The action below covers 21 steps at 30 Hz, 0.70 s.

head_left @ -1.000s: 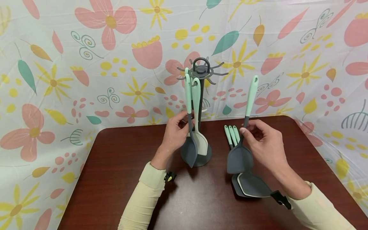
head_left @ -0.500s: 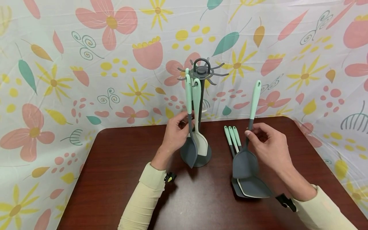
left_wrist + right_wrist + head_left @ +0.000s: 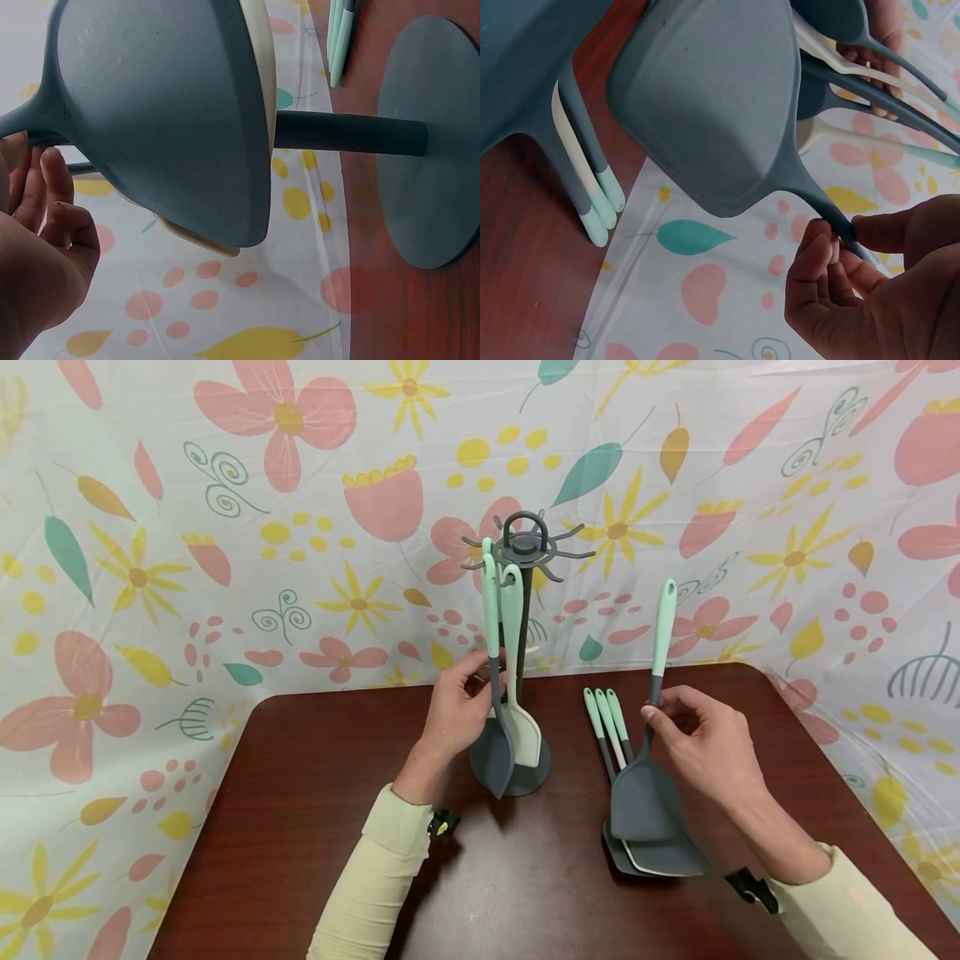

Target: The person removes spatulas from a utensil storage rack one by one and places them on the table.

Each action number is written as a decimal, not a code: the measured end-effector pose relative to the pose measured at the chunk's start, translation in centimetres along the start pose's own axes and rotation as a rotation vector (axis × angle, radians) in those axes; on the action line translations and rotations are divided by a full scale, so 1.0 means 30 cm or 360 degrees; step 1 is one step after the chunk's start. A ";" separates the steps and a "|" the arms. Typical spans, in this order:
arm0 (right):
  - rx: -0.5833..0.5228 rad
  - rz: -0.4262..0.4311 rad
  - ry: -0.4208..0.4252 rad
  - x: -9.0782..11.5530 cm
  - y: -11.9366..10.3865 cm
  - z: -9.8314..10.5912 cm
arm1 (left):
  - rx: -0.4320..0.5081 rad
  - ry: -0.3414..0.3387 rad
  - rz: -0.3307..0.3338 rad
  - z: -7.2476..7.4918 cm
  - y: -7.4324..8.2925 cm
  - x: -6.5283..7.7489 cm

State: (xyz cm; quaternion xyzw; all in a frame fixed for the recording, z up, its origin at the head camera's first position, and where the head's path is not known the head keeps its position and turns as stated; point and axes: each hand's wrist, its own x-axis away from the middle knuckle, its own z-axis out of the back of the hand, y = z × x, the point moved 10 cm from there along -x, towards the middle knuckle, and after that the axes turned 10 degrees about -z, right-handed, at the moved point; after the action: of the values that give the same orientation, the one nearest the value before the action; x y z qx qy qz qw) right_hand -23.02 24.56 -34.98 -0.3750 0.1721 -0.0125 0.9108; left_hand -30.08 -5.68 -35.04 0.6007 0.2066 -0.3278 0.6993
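My right hand pinches the dark shaft of a grey turner between thumb and fingers. The turner stands upright, its mint handle on top and its broad blade overlapping the stacked utensils in the head view. In the middle stands a dark utensil stand with a ring of hooks. Hanging from it are a grey spatula, a cream spatula and more utensils partly hidden behind. My left hand reaches behind the grey spatula's shaft; in the right wrist view its fingers curl round the stand's pole.
A stack of utensils lies on the brown table at right, grey and cream heads toward me, three mint handles pointing away. The stand's round base rests on the table. A flowered cloth hangs behind.
My right hand has moved slightly right and down with the turner, and its blade now overlaps the stack more. My left hand and the stand have stayed in place.
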 end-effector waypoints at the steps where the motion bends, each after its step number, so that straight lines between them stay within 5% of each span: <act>1: 0.0007 -0.0001 -0.0005 -0.001 0.002 0.000 | -0.0001 -0.0001 -0.0003 0.001 0.000 0.000; 21: 0.0124 -0.0200 -0.0255 -0.030 0.136 -0.030 | -0.0005 -0.0007 -0.0016 0.001 0.004 -0.003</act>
State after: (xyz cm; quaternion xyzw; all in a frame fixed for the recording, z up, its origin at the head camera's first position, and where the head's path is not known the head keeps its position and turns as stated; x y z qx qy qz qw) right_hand -24.60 27.02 -38.11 -0.3492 0.0742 -0.0461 0.9330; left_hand -30.06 -5.68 -34.90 0.5978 0.2086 -0.3324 0.6990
